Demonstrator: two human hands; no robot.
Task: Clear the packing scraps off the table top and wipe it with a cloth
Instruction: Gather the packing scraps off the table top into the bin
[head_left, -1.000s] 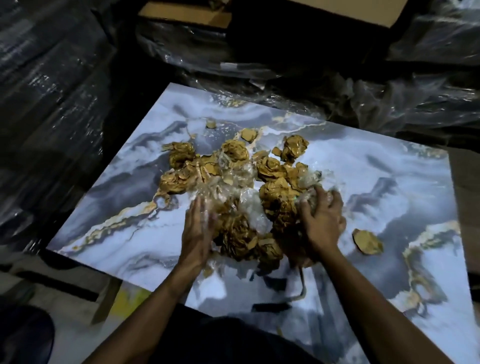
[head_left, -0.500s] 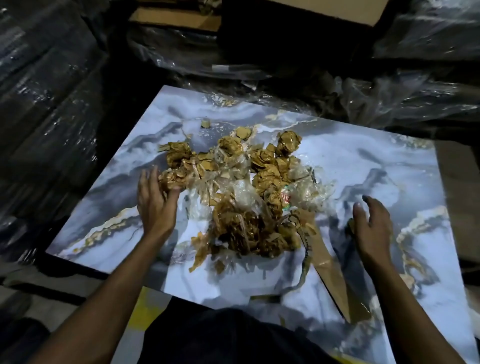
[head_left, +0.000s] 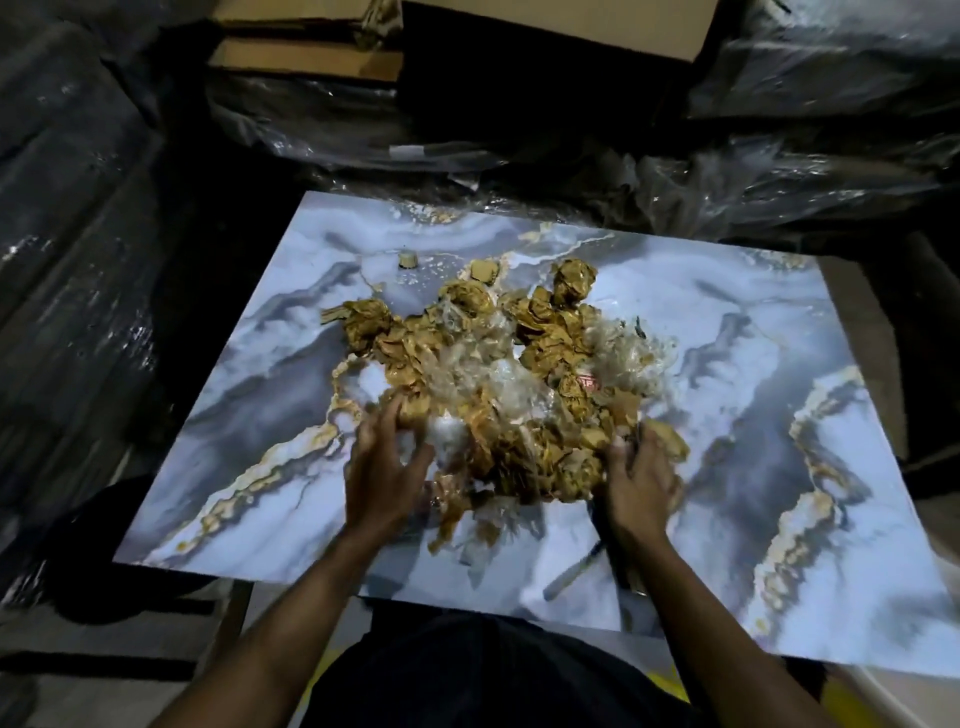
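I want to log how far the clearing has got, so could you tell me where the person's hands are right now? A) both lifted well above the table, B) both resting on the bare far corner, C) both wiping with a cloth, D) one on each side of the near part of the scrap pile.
D: the left hand and right hand press in on either side of the scrap pile on the table top.

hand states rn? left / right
Left hand: open, fingers spread against the near-left edge of the scrap pile.
Right hand: open, cupped against the pile's near-right edge; not clearly gripping anything.
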